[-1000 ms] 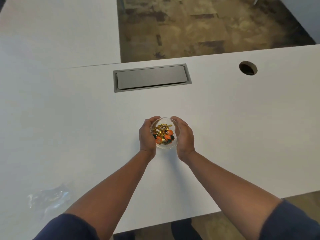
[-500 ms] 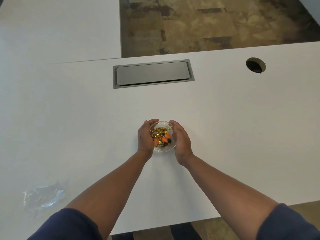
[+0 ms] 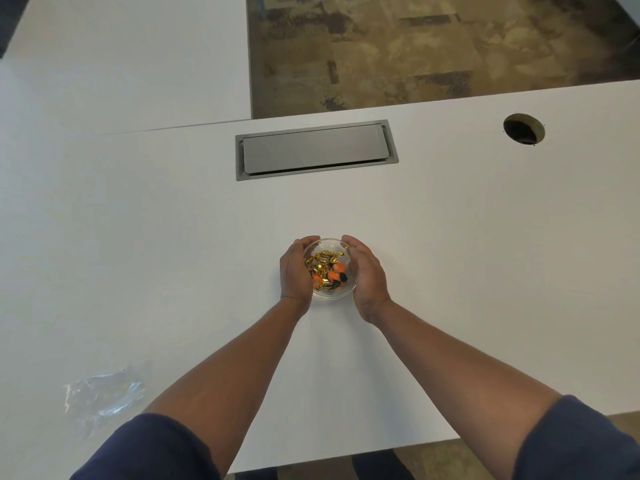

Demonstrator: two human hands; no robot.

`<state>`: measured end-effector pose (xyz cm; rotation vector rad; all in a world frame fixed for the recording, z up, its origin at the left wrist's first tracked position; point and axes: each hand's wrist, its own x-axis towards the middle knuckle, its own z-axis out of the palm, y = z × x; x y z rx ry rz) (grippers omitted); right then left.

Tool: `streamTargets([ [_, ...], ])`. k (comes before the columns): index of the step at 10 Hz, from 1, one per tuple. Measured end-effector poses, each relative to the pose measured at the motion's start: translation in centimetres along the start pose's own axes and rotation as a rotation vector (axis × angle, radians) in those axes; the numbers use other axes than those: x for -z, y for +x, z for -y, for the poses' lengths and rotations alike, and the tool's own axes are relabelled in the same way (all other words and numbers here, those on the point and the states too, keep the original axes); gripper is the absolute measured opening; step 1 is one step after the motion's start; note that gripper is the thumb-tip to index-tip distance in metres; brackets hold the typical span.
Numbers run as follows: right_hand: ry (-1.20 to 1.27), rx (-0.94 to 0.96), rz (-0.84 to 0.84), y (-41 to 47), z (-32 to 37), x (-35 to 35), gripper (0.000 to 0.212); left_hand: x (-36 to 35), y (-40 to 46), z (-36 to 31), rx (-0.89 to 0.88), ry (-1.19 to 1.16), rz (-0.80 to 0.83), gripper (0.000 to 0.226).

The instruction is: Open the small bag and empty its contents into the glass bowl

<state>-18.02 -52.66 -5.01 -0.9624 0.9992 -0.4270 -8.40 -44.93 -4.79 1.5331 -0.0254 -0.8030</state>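
Glass bowl [image 3: 333,293] of wrapped candies [image 3: 325,270] sits cupped between left hand [image 3: 295,273] and right hand [image 3: 367,277], likely steadying it, while the emptied clear bag [image 3: 104,393] lies discarded well apart.

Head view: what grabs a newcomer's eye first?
The glass bowl at the middle of the white desk, full of gold and orange wrapped pieces, cupped between the left hand and right hand. Next, the clear bag lying flat near the desk's left front edge, and the grey cable hatch beyond the bowl.

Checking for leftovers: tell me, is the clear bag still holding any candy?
No, the clear bag lies flat and empty on the table; the candy is in the glass bowl.
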Motion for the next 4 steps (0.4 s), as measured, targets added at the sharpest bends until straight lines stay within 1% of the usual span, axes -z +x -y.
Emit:
streamTargets([
  [2,-0.054,0.009,-0.016,0.2,0.2,0.5,0.039,0.3,0.2,-0.5,-0.007,0.068,-0.015,0.056],
  [3,-0.116,0.032,-0.004,0.2,0.2,1.0,0.043,0.8,0.2,-0.1,-0.071,0.173,-0.032,0.055],
  [4,-0.253,0.108,0.007,-0.5,0.6,0.9,0.050,1.2,-0.3,-0.3,-0.197,0.395,-0.034,0.051],
])
